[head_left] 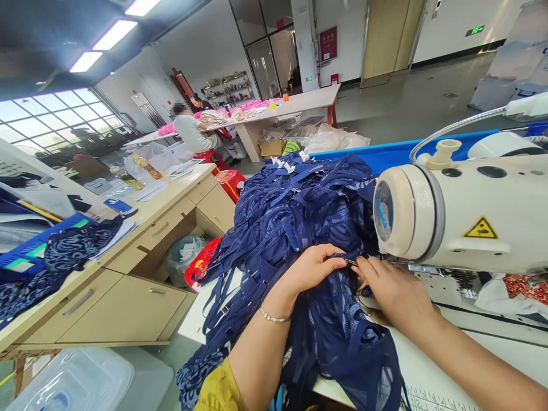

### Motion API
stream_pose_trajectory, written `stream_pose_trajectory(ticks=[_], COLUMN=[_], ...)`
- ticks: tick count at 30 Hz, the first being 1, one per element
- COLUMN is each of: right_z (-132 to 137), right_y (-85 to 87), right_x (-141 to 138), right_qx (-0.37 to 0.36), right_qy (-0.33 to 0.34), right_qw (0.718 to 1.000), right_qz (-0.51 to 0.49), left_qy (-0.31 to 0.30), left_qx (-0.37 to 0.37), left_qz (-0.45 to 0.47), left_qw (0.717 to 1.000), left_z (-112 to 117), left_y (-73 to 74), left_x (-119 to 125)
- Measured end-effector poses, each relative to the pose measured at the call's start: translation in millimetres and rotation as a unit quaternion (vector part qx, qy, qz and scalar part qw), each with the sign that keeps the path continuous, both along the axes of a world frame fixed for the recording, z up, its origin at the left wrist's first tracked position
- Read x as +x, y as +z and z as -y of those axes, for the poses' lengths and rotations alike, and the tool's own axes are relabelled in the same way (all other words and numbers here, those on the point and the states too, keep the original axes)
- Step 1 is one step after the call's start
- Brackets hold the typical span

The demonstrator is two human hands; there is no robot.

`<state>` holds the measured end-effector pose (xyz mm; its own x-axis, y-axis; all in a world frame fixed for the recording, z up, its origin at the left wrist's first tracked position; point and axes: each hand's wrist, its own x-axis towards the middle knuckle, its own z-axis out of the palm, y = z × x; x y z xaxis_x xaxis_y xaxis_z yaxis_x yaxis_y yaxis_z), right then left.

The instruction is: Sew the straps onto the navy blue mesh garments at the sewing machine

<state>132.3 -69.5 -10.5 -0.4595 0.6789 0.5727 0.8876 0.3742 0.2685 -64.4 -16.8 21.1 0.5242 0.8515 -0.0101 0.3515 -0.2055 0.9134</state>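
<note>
- the left hand (314,268) is pinching the dark edge of a garment (342,319), thumb and forefinger closing on it with barely a gap.
- the right hand (396,294) is holding that edge just beside the left fingertips, its fingers curling in; its thumb is mostly hiding, so i cannot tell how hard it is pressing.
- the garment is hanging from both hands toward the near edge of the table (428,342), left of the machine (466,211).
- a pile (291,211) of navy garments is lying beyond the hands, reaching the table's far edge and spilling past its left edge, straps dangling.
- the machine is standing on the table to the right, its round end facing the pile.
- a ruler (445,398) is running along the table's near edge.
- a bracelet (274,317) is circling the left wrist.
- a bottle (146,166) is standing toward the desk's (124,251) far end; patterned garments (71,248) are lying at its near end.
- a person (188,128) in grey is sitting at a long table (299,103) behind.
</note>
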Motion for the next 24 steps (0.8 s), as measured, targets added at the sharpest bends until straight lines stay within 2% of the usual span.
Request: stream_pose_trajectory(ticks=[6,16,20,24], right_z=[2.0,4.8,5.6,4.6], right_y=[2.9,-0.2,3.1,4.7], right_x=[-0.4,-2.3,-1.9,-2.1], right_qx=[0.032,0.018,0.003,-0.010], right_qy=[-0.016,-0.031,-0.021,0.002], right_qw=[0.999,0.999,1.000,0.999], right_qz=[0.012,0.014,0.011,-0.036], left_qy=[0.000,-0.002,0.002,0.000], left_qx=[0.008,0.022,0.019,0.022], left_qz=[0.004,-0.009,-0.010,-0.018], left_qw=[1.000,1.000,1.000,1.000], left_z=[0.9,0.9,1.0,0.8], left_y=[-1.9,-0.6,0.0,0.7], left_x=[-0.5,-0.5,0.4,0.4])
